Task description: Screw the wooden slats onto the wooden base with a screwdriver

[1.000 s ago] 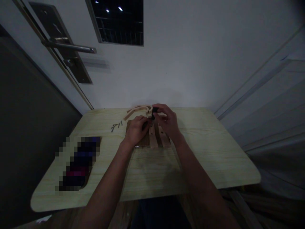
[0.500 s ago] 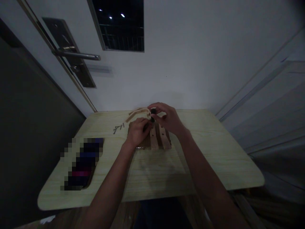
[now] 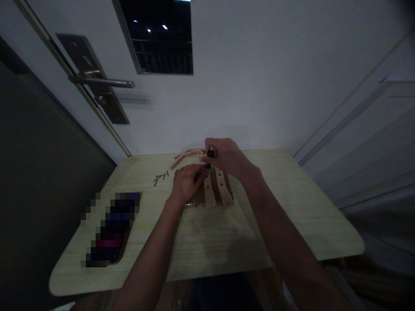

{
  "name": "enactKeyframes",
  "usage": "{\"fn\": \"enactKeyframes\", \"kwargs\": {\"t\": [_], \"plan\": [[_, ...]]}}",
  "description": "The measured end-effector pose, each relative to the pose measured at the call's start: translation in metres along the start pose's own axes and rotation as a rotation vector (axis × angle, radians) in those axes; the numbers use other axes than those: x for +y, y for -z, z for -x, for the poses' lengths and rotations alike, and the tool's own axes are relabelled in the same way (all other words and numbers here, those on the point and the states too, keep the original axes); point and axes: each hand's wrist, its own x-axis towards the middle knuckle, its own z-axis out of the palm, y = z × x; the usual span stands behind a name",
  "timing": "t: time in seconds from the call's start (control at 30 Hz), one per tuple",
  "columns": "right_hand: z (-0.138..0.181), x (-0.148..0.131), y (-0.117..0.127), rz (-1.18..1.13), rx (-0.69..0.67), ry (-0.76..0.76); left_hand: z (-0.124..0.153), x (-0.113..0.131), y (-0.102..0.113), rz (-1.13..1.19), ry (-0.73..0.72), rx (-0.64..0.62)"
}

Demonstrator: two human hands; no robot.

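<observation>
A small wooden assembly [image 3: 214,190] of flat slats with holes lies on the light wooden table [image 3: 210,242]. My left hand [image 3: 186,181] rests on its left part, fingers curled and pressing a slat down. My right hand [image 3: 225,156] is closed around a small black-handled screwdriver [image 3: 210,154], held upright over the far end of the slats. Curved wooden pieces [image 3: 188,155] lie just behind the hands. Several dark screws [image 3: 160,178] lie loose to the left of the assembly.
A pixelated dark object [image 3: 112,229] lies at the table's left front. Behind the table stands a white wall with a dark window [image 3: 158,39]. A door with a metal handle [image 3: 100,81] is at the left, white panels at the right.
My right hand has closed more tightly round the screwdriver and turned slightly. The left hand stays on the slat. The camera shifted a little.
</observation>
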Motion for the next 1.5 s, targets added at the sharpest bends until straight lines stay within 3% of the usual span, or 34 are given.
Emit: {"fn": "enactKeyframes", "kwargs": {"t": [0.3,0.5,0.6,0.7,0.8,1.1,1.3,1.5], "plan": [[0.002,-0.015,-0.009,0.236,-0.131,-0.042,0.000,-0.002,0.000,-0.058,0.011,-0.007],[0.015,-0.025,-0.001,0.312,-0.204,-0.094,0.000,-0.002,0.000,-0.061,0.005,-0.011],[0.016,-0.020,0.001,0.223,-0.204,-0.062,0.000,-0.002,0.000,-0.056,0.012,-0.009],[0.015,-0.009,-0.006,-0.029,-0.212,0.014,0.000,-0.002,0.000,-0.038,0.017,-0.009],[0.016,0.002,-0.016,-0.183,-0.133,0.065,0.000,-0.002,0.000,-0.022,0.015,-0.002],[0.017,0.015,-0.030,-0.208,0.008,0.009,0.001,-0.006,-0.002,0.019,0.020,0.028],[0.026,0.022,-0.039,-0.338,0.071,0.110,0.000,-0.005,-0.001,0.010,0.031,0.011],[0.038,0.027,-0.049,-0.520,0.151,0.117,0.000,-0.003,0.000,0.020,0.022,0.012]]}}
